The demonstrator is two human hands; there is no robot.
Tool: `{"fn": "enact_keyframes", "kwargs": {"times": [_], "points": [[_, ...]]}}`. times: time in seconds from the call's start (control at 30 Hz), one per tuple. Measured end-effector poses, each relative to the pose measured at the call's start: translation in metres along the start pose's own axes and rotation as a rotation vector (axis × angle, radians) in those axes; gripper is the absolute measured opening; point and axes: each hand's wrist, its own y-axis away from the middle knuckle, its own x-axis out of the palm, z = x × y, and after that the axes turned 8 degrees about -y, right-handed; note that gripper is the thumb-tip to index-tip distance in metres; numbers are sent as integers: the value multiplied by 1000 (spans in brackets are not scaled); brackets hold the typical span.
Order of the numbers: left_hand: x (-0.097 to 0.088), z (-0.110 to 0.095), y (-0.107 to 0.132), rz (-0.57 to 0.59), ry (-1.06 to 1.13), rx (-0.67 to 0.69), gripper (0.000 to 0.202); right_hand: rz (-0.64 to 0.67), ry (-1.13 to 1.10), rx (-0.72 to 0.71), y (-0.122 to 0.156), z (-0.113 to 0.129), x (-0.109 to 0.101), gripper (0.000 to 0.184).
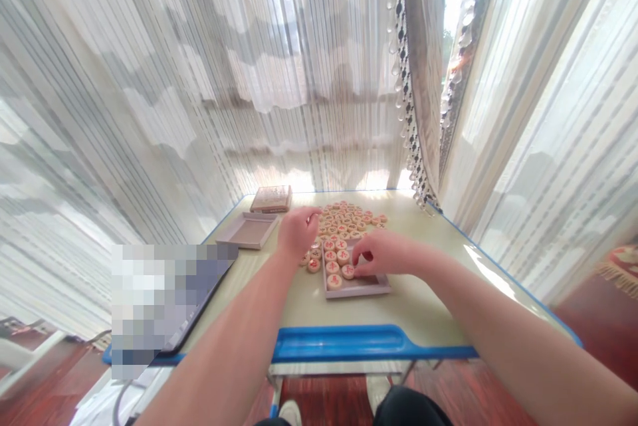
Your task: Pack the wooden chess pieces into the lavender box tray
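Note:
Round wooden Chinese chess pieces with red characters stand in two columns along the left side of a shallow open box (366, 290). My right hand (383, 252) is over this box, its thumb and fingertips closed around the edge of one Chinese chess piece (347, 272) in the second column. My left hand (298, 230) is up at the left edge of a loose pile of pieces (343, 218), fingers curled together. Whether a piece is between those fingers is hidden. Several more pieces (314, 265) lie between my left wrist and the box.
On the left lies a second shallow tray (249, 230), with a closed flat box (272, 198) behind it. A dark-edged device (199, 306), partly blurred out, covers the table's left side. The table (438, 246) has a blue rim and front pen groove (341, 342). Curtains (319, 80) hang behind.

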Motion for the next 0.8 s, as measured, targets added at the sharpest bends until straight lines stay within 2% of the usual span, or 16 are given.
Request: {"fn": "enact_keyframes", "kwargs": {"times": [0.13, 0.63, 0.8], "points": [[2, -6, 1, 83, -59, 70, 28, -17, 25, -3, 0, 2, 0, 24], [3, -6, 2, 122, -138, 38, 28, -39, 49, -65, 0, 7, 5, 20], [3, -4, 1, 117, -152, 49, 29, -97, -41, -49, 1, -1, -3, 26]]}}
